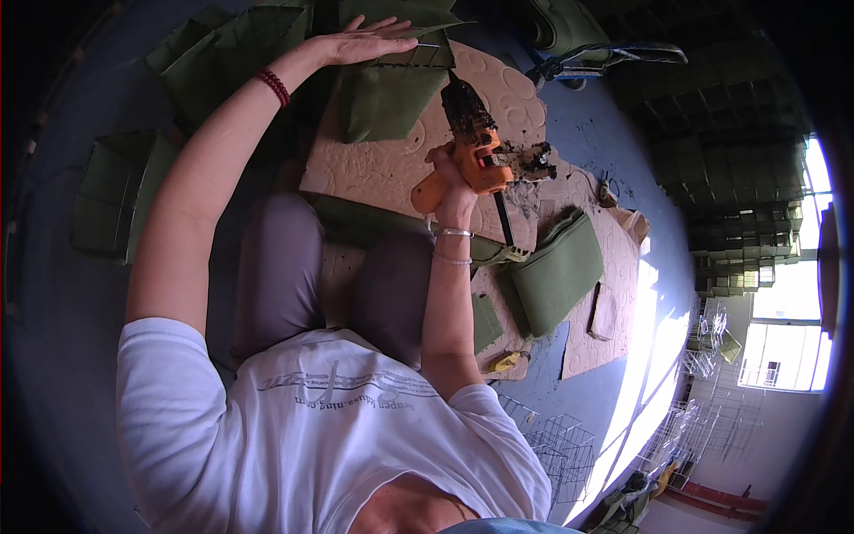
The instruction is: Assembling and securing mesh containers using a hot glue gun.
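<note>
My right hand [455,198] is wrapped round the handle of an orange glue gun [488,171], its nozzle end caked in black residue and aimed away from me. A black stick [504,219] sticks out behind it. Fingers stretched, my left hand [369,44] lies along the top edge of a green fabric box [387,105] with a wire frame. The nozzle tip is close to that box's right side; whether they touch I cannot tell. The box rests on a cardboard sheet [365,165] in front of my knees.
Several green boxes [116,196] stand at the left. Folded green fabric [559,271] lies on the cardboard at the right, near black residue clumps [532,162]. Bare wire frames [562,445] stand at lower right. Stacked green boxes [712,125] line the far right.
</note>
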Tool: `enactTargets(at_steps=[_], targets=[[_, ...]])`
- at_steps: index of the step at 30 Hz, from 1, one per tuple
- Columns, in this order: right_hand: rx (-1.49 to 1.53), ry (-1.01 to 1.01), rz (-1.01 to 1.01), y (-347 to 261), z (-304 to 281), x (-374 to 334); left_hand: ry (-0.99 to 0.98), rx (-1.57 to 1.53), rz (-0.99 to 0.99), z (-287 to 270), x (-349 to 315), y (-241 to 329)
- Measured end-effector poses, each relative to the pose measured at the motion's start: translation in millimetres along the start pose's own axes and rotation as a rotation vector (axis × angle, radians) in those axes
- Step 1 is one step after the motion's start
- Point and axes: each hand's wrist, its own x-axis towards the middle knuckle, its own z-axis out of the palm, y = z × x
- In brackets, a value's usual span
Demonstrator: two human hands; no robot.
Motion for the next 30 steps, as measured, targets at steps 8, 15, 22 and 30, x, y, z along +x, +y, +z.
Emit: enactTargets(at_steps=[8,15,22,30], targets=[[-0.043,-0.034,0.028,-2.2,3.1,-2.3,-0.002,-0.002,0.005,0.4,2.2,0.3],[-0.016,-0.083,0.04,1.0,5.9,-4.3,0.001,0.009,0.004,0.8,1.2,2.9],[-0.09,-0.157,0.069,7.8,4.7,-3.9,-0.009,0.017,-0.009,-1.1,0.9,7.6],[-0.179,-0.238,0.107,11.2,5.7,-5.2,-0.012,0.035,-0.008,0.9,3.7,7.9]])
